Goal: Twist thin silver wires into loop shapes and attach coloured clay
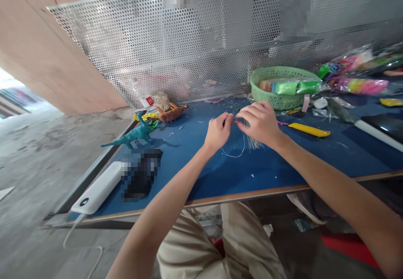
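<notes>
My left hand is closed in a pinch above the middle of the blue table. Its fingertips almost meet those of my right hand, also pinched. From between them a thin pale wire droops in a loose loop. What else the fingertips hold is too small to make out. Beneath my right hand lies a bundle of thin straight wires, partly covered by the hand. A yellow utility knife rests just right of my right wrist.
A green basket with bright packets stands behind my right hand. Left are a teal toy dinosaur, a brown toy dinosaur, a plastic bottle, a white power bank and a dark phone-like object. Perforated metal panel behind.
</notes>
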Action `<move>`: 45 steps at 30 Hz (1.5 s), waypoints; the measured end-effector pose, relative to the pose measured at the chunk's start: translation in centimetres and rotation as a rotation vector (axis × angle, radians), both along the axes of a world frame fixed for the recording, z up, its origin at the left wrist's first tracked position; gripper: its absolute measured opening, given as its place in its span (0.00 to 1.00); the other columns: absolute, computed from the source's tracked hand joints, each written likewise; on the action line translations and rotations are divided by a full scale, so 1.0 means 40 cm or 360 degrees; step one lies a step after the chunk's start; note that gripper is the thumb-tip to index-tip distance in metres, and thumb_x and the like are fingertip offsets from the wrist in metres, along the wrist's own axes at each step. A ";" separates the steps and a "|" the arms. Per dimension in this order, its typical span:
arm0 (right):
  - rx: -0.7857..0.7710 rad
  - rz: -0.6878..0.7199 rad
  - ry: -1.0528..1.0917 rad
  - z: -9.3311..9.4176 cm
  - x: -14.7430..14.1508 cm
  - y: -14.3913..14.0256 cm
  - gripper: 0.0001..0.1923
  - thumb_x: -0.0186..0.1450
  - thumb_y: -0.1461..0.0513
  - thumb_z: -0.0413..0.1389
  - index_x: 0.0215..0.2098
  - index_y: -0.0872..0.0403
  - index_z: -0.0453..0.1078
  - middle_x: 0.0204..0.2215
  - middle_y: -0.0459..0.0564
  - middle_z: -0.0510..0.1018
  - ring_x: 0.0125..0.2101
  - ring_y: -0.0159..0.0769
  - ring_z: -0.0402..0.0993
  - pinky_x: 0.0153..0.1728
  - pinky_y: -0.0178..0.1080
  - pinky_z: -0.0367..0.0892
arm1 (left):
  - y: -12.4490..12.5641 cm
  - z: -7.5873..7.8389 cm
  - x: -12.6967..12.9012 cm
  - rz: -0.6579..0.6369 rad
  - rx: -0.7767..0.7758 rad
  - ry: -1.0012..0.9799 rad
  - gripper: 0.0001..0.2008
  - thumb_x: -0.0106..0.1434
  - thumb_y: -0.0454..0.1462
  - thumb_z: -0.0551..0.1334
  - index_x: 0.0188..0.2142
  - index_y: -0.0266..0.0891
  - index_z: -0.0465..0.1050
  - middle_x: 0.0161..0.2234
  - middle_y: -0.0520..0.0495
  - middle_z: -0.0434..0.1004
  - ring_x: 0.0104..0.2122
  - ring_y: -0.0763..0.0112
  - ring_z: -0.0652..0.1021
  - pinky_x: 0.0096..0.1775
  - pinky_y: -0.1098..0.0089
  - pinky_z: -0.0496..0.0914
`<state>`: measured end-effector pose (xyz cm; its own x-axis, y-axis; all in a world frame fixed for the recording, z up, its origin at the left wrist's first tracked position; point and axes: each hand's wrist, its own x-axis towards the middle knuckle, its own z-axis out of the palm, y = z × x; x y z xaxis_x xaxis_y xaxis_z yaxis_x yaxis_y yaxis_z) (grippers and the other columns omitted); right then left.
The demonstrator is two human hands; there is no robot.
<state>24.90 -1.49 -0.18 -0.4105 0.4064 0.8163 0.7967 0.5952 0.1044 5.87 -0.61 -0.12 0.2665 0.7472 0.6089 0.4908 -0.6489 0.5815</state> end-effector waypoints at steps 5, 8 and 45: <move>0.0076 0.0021 -0.0067 -0.001 0.004 -0.002 0.10 0.73 0.61 0.54 0.44 0.48 0.79 0.41 0.47 0.85 0.40 0.44 0.74 0.51 0.51 0.57 | -0.001 0.006 -0.001 0.0002 0.0019 -0.0030 0.20 0.76 0.43 0.53 0.27 0.39 0.68 0.21 0.54 0.67 0.23 0.75 0.68 0.32 0.71 0.60; 0.0047 0.0058 -0.0036 -0.001 0.006 -0.003 0.11 0.73 0.61 0.54 0.46 0.47 0.79 0.42 0.47 0.86 0.41 0.44 0.74 0.52 0.52 0.57 | -0.002 0.006 -0.003 -0.0005 0.0029 -0.0049 0.21 0.76 0.44 0.53 0.27 0.39 0.68 0.21 0.55 0.66 0.23 0.75 0.67 0.31 0.71 0.60; -0.2174 0.1192 0.1588 0.030 0.014 0.007 0.12 0.62 0.53 0.66 0.32 0.53 0.78 0.30 0.49 0.79 0.28 0.33 0.70 0.33 0.40 0.68 | -0.005 0.013 -0.020 -0.0224 0.0066 -0.0087 0.22 0.76 0.52 0.50 0.34 0.41 0.70 0.21 0.55 0.63 0.22 0.75 0.65 0.28 0.71 0.62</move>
